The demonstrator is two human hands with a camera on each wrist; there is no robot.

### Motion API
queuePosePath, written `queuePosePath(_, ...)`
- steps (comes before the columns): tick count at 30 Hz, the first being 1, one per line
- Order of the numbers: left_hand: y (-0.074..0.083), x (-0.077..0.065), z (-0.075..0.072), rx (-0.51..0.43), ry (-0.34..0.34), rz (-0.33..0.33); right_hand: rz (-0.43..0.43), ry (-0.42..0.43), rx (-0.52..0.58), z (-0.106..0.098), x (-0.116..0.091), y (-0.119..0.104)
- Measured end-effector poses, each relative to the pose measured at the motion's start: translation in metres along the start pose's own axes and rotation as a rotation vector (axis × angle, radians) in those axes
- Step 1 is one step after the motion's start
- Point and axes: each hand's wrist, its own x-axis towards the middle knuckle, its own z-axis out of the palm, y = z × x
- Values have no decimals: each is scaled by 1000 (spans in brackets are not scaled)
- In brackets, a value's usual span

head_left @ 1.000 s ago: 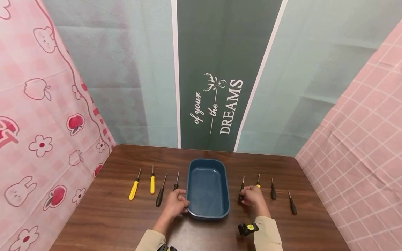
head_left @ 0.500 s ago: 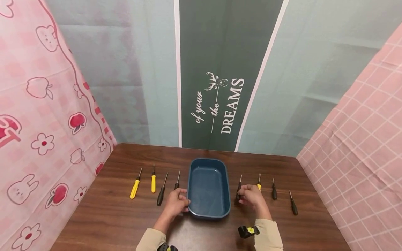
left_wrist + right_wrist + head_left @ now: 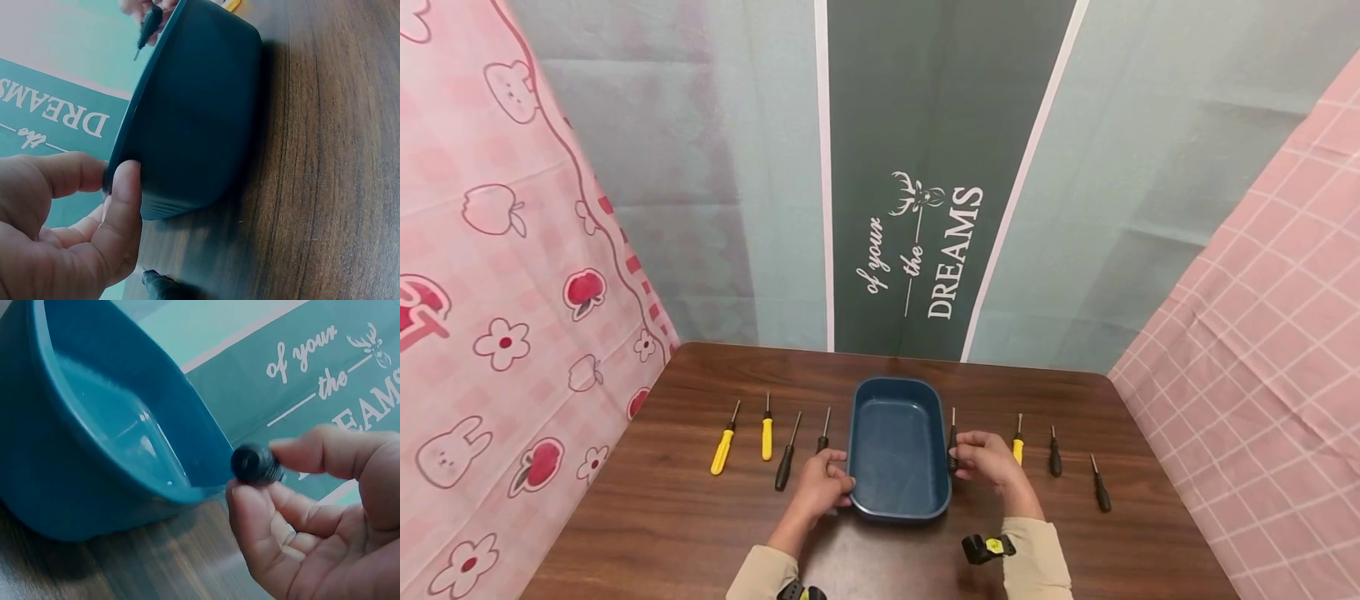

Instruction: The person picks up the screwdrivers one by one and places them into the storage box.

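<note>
A deep blue rectangular tray (image 3: 898, 510) stands on the wooden table, with nothing lying in it. My left hand (image 3: 822, 485) pinches the tray's left rim between thumb and fingers, as the left wrist view shows up close. On the other side, my right hand (image 3: 992, 463) holds a black-handled screwdriver (image 3: 953, 437) by its handle, raised beside the tray's right rim with the shaft pointing away. The right wrist view shows the handle's butt end (image 3: 251, 464) between thumb and fingers, close to the tray wall (image 3: 37, 456).
Left of the tray lie two yellow screwdrivers (image 3: 722, 452) and two black ones (image 3: 785, 467), one partly behind my left hand. To the right are a yellow-handled screwdriver (image 3: 1017, 448) and two black ones (image 3: 1055, 458). Printed curtains (image 3: 895, 125) enclose the table's back and sides.
My right hand has lifted the black screwdriver from its place in the right row and carried it left to the tray's edge. The left hand stays on the rim.
</note>
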Motion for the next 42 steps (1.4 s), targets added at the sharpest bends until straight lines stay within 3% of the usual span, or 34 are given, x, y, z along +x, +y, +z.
queuePosePath(5,1,-2,-1,-10,-15,0,-38,-76,-13,7,0,-1)
queuePosePath(13,-2,-5,-1,-42,-25,-3,-29,-69,-50,18,-1,-6)
queuePosePath(42,-4,2,1,-56,-22,4,-15,-235,-99,61,18,-12)
